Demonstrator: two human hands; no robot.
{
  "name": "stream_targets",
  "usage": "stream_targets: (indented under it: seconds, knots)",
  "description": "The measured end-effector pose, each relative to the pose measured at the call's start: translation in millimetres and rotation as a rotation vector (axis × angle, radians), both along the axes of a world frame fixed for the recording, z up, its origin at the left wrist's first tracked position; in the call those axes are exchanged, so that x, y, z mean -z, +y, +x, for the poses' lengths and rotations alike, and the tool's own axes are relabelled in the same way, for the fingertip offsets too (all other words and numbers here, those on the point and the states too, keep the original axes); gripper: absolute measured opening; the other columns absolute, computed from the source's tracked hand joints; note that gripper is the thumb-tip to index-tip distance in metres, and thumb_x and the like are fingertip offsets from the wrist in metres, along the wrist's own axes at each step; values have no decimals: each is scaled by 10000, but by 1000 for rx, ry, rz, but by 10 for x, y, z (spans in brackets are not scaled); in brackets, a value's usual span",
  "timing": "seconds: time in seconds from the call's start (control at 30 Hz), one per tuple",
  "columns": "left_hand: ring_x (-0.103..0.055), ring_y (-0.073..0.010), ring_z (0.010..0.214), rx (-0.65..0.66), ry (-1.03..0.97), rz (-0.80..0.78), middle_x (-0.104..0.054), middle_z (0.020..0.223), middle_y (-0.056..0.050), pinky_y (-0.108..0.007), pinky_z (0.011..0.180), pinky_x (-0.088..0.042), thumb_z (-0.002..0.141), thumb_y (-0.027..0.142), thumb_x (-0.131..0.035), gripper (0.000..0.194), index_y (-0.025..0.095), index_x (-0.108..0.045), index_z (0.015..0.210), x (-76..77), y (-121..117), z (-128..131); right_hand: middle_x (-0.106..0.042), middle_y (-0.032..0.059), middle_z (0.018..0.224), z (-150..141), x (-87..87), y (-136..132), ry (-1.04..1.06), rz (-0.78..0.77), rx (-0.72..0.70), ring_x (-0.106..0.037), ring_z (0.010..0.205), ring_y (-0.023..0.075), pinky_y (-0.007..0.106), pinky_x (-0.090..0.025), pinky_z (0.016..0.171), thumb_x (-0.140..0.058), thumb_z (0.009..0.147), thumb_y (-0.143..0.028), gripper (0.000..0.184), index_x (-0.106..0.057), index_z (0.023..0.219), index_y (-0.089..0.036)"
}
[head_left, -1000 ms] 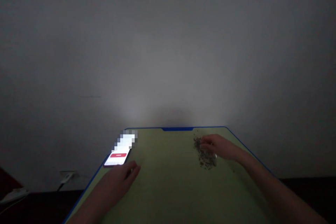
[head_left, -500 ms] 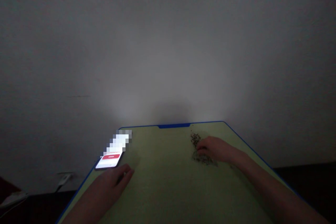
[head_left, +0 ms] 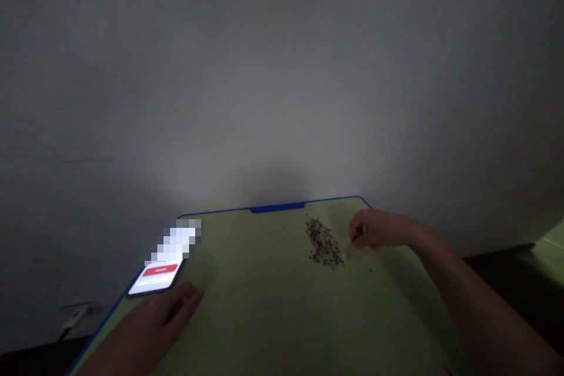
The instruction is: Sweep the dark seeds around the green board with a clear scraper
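A loose heap of small dark grains or beads (head_left: 324,244) lies spread on the greenish tabletop (head_left: 259,282). Just right of it, my right hand (head_left: 374,228) is raised a little, thumb and fingers pinched together. A faint, thin, see-through piece, apparently plastic, hangs below those fingertips; the dim light blurs its shape. My left hand (head_left: 171,311) rests on the table at the left with its fingers curled in, and nothing shows in it. Directly beyond that hand lies a phone (head_left: 154,282) with a lit screen, partly pixelated.
The table has a blue rim (head_left: 277,208) and stands against a grey wall (head_left: 282,82). One stray grain (head_left: 370,270) sits right of the heap. A white plug with a cable (head_left: 74,320) is low on the left. Another pale green surface (head_left: 553,247) shows at far right.
My right hand has moved right, off the heap, and the see-through piece that lay over the grains has left them. My left hand stays by the phone. The view has shifted slightly.
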State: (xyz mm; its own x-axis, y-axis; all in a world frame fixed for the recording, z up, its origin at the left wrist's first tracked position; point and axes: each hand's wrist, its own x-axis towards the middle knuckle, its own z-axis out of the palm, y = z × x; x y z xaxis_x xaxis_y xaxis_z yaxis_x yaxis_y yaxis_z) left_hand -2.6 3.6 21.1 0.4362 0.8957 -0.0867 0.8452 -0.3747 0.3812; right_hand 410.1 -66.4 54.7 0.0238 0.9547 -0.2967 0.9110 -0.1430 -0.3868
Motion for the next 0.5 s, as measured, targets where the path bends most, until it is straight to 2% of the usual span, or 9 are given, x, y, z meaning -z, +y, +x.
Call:
stream_targets:
  seconds: [0.1, 0.23, 0.33, 0.5]
  knots:
    - [-575, -187, 722, 30, 34, -84, -648, 742, -17, -270, 670, -418, 821, 565, -280, 472, 222, -596, 743, -16, 2, -13, -598, 11, 501, 68, 37, -51, -18, -133, 32, -534, 450, 131, 220, -373, 431, -618, 593, -145, 77, -679, 638, -156]
    - [-577, -189, 732, 27, 38, -104, -648, 748, -16, -270, 675, -416, 826, 577, -266, 487, 224, -593, 752, -44, -4, -25, -514, -25, 399, 31, 116, -45, -74, -263, 26, -485, 389, 118, 229, -363, 417, -631, 529, -91, 74, -664, 543, -156]
    - [-579, -192, 719, 28, 53, -116, -651, 736, -17, -269, 658, -420, 824, 586, -263, 497, 226, -601, 769, -34, 16, -42, -493, -35, 387, -42, 148, -14, -118, -277, -22, -454, 382, 111, 232, -342, 416, -684, 495, -107, 60, -669, 522, -158]
    - [-585, -175, 732, 48, 37, -131, -660, 765, 0, -246, 674, -430, 845, 573, -267, 482, 238, -609, 801, 28, 71, -91, -625, 5, 544, -187, 130, 17, -152, -189, -92, -531, 486, 142, 233, -344, 454, -712, 507, -139, 152, -725, 655, -170]
